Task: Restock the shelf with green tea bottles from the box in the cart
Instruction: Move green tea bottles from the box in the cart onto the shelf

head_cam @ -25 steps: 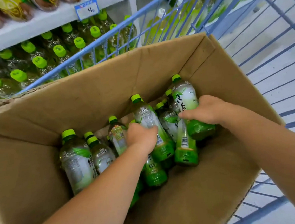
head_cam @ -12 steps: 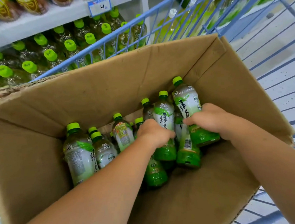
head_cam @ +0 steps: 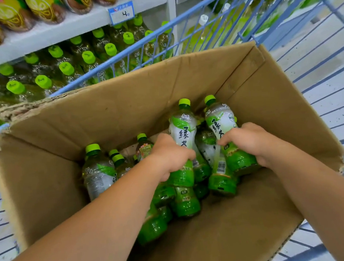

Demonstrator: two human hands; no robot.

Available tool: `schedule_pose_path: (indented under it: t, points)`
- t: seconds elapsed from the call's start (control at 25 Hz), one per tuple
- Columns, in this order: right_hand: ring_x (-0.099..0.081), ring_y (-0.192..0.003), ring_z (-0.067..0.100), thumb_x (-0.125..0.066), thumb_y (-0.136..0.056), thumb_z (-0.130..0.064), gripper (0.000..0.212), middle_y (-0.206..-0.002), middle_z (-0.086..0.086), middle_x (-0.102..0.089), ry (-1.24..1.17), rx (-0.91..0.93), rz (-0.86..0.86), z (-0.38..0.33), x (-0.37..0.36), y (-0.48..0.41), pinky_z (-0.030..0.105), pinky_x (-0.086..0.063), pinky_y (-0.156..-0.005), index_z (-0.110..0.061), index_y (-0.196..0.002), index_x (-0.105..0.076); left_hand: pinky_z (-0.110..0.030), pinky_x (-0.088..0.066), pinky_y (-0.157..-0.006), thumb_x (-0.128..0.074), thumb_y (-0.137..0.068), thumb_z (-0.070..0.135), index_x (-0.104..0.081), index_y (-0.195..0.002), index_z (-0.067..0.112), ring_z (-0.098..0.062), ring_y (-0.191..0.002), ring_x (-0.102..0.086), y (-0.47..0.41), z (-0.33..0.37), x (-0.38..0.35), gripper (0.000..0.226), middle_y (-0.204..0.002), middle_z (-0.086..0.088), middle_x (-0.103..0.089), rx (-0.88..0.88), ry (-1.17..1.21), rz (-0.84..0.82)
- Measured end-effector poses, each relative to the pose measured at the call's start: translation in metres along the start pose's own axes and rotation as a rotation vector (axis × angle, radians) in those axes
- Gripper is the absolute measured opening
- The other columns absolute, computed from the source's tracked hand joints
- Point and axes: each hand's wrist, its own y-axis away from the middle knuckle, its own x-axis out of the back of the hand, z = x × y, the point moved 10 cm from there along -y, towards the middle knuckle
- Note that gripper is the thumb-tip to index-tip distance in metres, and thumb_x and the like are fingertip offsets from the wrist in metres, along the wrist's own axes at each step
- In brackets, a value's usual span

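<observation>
An open cardboard box [head_cam: 236, 95] sits in a blue wire cart [head_cam: 327, 58] and holds several green tea bottles with green caps. My left hand [head_cam: 169, 155] grips one upright bottle [head_cam: 182, 127] around its middle. My right hand [head_cam: 249, 142] grips a second bottle [head_cam: 220, 117] at the box's right. Both bottles stand raised above the others. More bottles [head_cam: 98, 170] remain upright at the box's left, and others lie under my hands. The shelf [head_cam: 58, 30] beyond the cart holds rows of green-capped bottles [head_cam: 66, 68].
Yellow-labelled bottles [head_cam: 11, 15] lie on the upper shelf, above a price tag [head_cam: 121, 12]. Through the cart's far bars, pale yellow bottles [head_cam: 206, 31] with white caps stand on another shelf. Light floor shows through the cart's wires at right.
Both hands have lifted their bottles higher out of the pile. The left-hand bottle has turned upright and its label now faces me.
</observation>
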Motion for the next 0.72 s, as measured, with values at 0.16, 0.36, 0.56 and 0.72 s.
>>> schedule_pose_path:
  t: [0.16, 0.36, 0.56, 0.72]
  points:
    - [-0.070, -0.094, 0.036, -0.083, -0.043, -0.037, 0.075, -0.109, 0.013, -0.070, -0.100, 0.056, 0.014, -0.004, -0.002, 0.028, 0.057, -0.057, -0.086, -0.013, -0.112, -0.063, -0.031, -0.048, -0.059, -0.081, -0.076, 0.021, -0.048, -0.104, 0.010, -0.020, -0.075, -0.057, 0.027, 0.009, 0.012, 0.044, -0.091, -0.007, -0.058, -0.046, 0.011, -0.009]
    - [-0.075, -0.083, 0.033, -0.080, -0.070, -0.015, 0.031, -0.093, 0.010, -0.077, -0.247, 0.184, 0.002, -0.025, -0.016, 0.099, 0.056, -0.060, -0.077, -0.015, -0.100, -0.071, -0.028, -0.038, -0.052, -0.077, -0.072, 0.028, -0.056, -0.099, 0.004, -0.024, -0.063, -0.052, 0.081, 0.024, 0.059, 0.041, -0.076, -0.006, -0.056, -0.182, -0.016, 0.046]
    - [-0.076, -0.081, 0.034, -0.071, -0.077, -0.004, 0.027, -0.093, 0.015, -0.077, -0.363, 0.329, -0.054, -0.057, -0.043, 0.176, 0.049, -0.062, -0.068, -0.011, -0.103, -0.073, -0.042, -0.058, -0.070, -0.077, -0.071, 0.040, -0.056, -0.101, 0.022, -0.019, -0.079, -0.067, 0.154, 0.024, 0.114, 0.040, -0.090, 0.000, -0.068, -0.303, 0.028, 0.078]
    - [-0.075, -0.079, 0.038, -0.072, -0.065, -0.008, 0.039, -0.092, 0.020, -0.076, -0.465, 0.418, -0.078, -0.087, -0.065, 0.234, 0.047, -0.060, -0.062, -0.009, -0.104, -0.072, -0.036, -0.059, -0.065, -0.077, -0.073, 0.044, -0.058, -0.099, 0.035, -0.006, -0.073, -0.067, 0.210, 0.010, 0.176, 0.033, -0.083, 0.012, -0.070, -0.406, 0.112, 0.164]
